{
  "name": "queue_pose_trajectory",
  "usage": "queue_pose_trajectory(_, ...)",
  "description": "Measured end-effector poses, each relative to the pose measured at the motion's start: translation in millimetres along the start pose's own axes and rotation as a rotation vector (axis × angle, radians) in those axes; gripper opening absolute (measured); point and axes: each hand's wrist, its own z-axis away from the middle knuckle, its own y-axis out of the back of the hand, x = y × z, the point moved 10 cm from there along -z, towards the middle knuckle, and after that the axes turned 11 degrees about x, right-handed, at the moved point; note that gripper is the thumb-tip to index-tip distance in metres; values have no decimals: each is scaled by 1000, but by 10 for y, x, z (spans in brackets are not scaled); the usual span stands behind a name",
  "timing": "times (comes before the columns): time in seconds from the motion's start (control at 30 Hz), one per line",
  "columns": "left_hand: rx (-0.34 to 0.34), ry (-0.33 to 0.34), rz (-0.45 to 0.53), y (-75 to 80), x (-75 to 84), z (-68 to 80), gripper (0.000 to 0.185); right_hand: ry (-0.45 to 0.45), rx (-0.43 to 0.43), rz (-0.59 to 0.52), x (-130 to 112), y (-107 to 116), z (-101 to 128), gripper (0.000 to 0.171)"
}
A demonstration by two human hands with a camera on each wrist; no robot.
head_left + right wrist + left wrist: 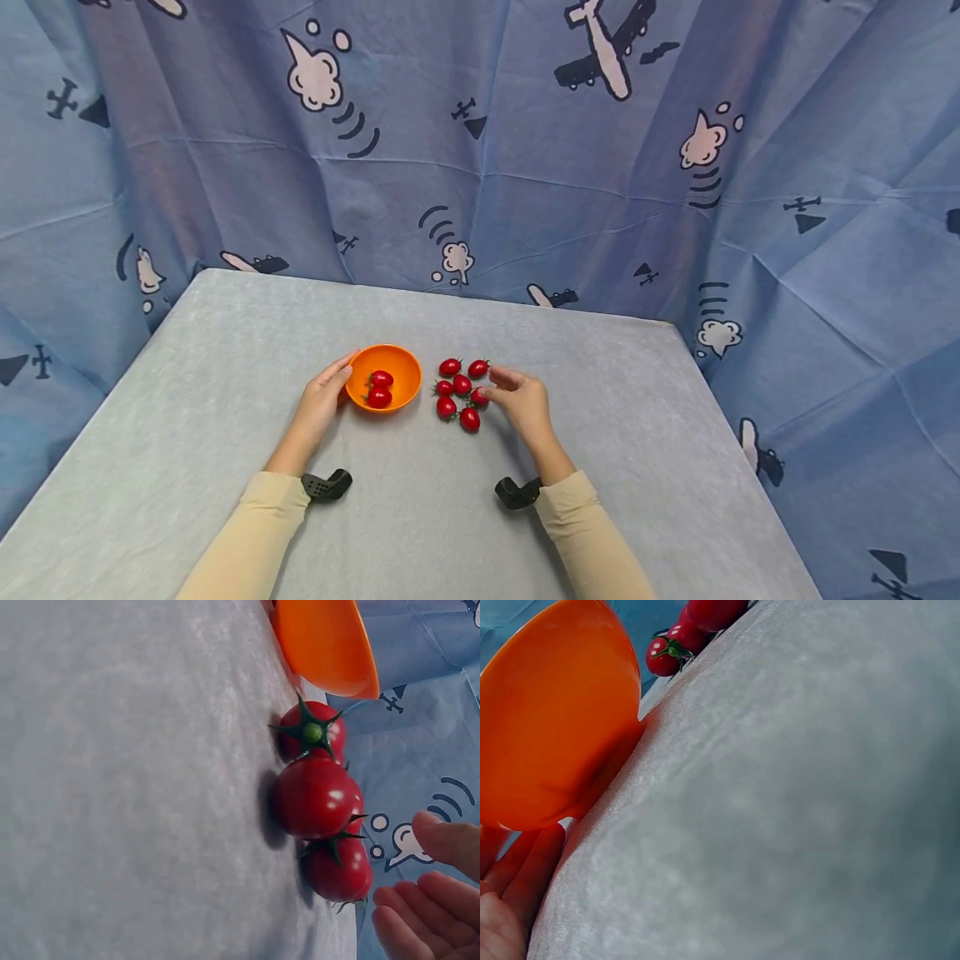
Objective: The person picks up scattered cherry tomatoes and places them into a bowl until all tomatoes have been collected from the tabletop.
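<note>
Left hand [318,407], fingers extended, rested against an orange bowl [406,377]; right hand [528,405], thumb and fingers parted, stood at seven loose cherry tomatoes [462,384] beside the bowl, contact being unclear; two cherry tomatoes [379,398] lay inside the bowl.

In the head view, the right hand [522,408] covered the three o'clock side of one tomato [477,401], any contact too small to tell, and the frame cut off the sleeves [251,533] at seven and five o'clock. In the left wrist view, the bowl [562,712] was cropped at ten o'clock and the left hand [514,885] at eight, with the table [802,825] blurred toward four. The right wrist view cropped the bowl at one o'clock, its wall hiding its contents, and the right hand at four.
</note>
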Motion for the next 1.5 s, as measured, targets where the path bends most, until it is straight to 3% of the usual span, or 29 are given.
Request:
queue_pose_trajectory(1.0,9,-14,-31,28,-1,4,48,-32,-27,21,240,-122,0,46)
queue_pose_trajectory(1.5,5,-6,-4,13,6,9,47,-16,-19,34,239,-154,21,45)
